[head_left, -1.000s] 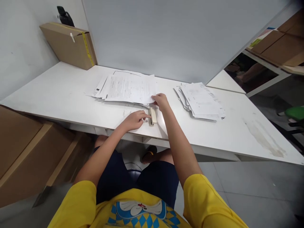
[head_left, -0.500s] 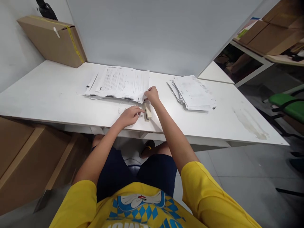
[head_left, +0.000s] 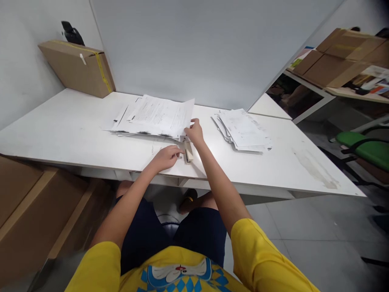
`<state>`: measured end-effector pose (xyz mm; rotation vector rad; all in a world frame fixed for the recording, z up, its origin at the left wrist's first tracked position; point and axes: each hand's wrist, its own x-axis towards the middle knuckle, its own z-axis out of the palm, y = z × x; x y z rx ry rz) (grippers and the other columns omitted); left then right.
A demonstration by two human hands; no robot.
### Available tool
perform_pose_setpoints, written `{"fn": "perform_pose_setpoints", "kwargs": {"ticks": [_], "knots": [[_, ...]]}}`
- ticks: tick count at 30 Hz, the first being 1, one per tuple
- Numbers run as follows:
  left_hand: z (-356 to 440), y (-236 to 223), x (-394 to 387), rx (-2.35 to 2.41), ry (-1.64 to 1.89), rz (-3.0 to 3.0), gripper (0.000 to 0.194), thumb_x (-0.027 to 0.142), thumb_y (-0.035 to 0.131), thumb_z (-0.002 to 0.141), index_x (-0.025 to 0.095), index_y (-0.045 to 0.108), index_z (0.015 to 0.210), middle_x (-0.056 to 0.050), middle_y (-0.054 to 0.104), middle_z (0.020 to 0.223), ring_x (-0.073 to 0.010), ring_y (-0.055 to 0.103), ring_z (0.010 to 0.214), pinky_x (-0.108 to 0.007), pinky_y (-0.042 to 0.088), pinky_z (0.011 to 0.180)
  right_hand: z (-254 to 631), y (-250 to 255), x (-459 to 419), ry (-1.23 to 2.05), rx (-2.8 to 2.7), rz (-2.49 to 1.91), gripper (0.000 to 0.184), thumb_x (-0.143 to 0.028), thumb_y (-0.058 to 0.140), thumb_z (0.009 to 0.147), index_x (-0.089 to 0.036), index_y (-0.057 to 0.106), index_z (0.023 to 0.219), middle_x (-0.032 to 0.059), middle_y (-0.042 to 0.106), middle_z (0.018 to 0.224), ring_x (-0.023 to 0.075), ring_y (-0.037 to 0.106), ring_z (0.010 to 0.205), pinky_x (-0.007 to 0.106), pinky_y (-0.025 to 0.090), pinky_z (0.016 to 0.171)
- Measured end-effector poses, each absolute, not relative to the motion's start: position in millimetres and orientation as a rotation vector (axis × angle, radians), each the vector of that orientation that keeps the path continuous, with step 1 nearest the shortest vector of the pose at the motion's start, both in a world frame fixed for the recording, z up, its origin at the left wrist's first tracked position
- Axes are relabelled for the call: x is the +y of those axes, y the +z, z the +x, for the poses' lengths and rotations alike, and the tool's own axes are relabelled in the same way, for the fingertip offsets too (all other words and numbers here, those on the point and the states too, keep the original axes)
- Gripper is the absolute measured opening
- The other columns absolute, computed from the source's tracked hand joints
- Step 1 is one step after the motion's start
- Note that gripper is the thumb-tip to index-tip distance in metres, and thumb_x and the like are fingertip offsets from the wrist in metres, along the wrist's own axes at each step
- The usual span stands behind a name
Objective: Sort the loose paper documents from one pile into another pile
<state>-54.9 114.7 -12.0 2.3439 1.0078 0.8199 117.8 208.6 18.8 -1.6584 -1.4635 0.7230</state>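
A stack of printed paper sheets (head_left: 158, 115) lies on the white desk, its right edge raised. My right hand (head_left: 194, 133) pinches the near right corner of the top sheet between thumb and fingers. Just in front of that corner is a cream stapler (head_left: 189, 152), its far end partly hidden by my right hand and the paper. My left hand (head_left: 167, 157) rests on the desk left of the stapler, holding nothing. Its index finger stretches to the stapler's side while the other fingers are loosely bent.
A second pile of papers (head_left: 244, 130) sits to the right on the white desk (head_left: 75, 134). At the back left leans a cardboard box (head_left: 79, 69) with yellow tape. A grey partition (head_left: 206, 48) stands behind. Beyond the right end is a green chair (head_left: 363, 146).
The top sheet's right edge stands higher, with my right hand still on its corner. My left hand stays beside the stapler. The whole view has tilted slightly upward.
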Motion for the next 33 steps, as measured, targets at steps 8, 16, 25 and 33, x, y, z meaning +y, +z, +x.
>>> {"fn": "perform_pose_setpoints", "kwargs": {"ticks": [8,16,25,33], "knots": [[-55.2,-9.1,112.0,1.046,0.81,2.354,0.043,0.003,0.043,0.079,0.018,0.073,0.105,-0.005,0.068,0.091,-0.0185,0.063,0.085,-0.028,0.05,0.076,105.2,23.7,191.7,0.641,-2.054,-1.545,0.05,-0.027,0.055,0.087,-0.013,0.058,0.135,0.0154,0.051,0.134,0.023,0.063,0.096,0.04,0.049,0.099],[-54.9,-10.3,110.1,1.05,0.818,2.359,0.043,0.001,0.044,0.077,0.017,0.072,0.105,-0.004,0.069,0.093,-0.0182,0.064,0.085,-0.029,0.051,0.079,120.8,10.8,186.7,0.385,-2.309,-1.346,0.048,-0.029,0.063,0.088,-0.017,0.057,0.135,0.0154,0.048,0.137,0.0246,0.064,0.098,0.039,0.053,0.089],[-54.8,-9.3,108.6,1.059,0.832,2.334,0.042,0.001,0.044,0.078,0.017,0.073,0.104,-0.004,0.07,0.093,-0.0177,0.064,0.085,-0.029,0.051,0.08,112.9,7.3,191.1,0.322,-2.194,-1.249,0.022,-0.027,0.049,0.096,-0.02,0.069,0.1,0.0113,0.057,0.13,0.0192,0.064,0.081,0.038,0.051,0.081],[-55.6,-13.0,109.5,1.043,0.845,2.341,0.041,0.003,0.044,0.08,0.018,0.073,0.104,-0.004,0.069,0.09,-0.0182,0.063,0.084,-0.028,0.049,0.076,99.6,9.1,197.3,0.581,-1.778,-1.166,0.019,-0.026,0.053,0.088,-0.019,0.068,0.08,0.0107,0.062,0.115,0.0178,0.064,0.081,0.037,0.054,0.081]]}}
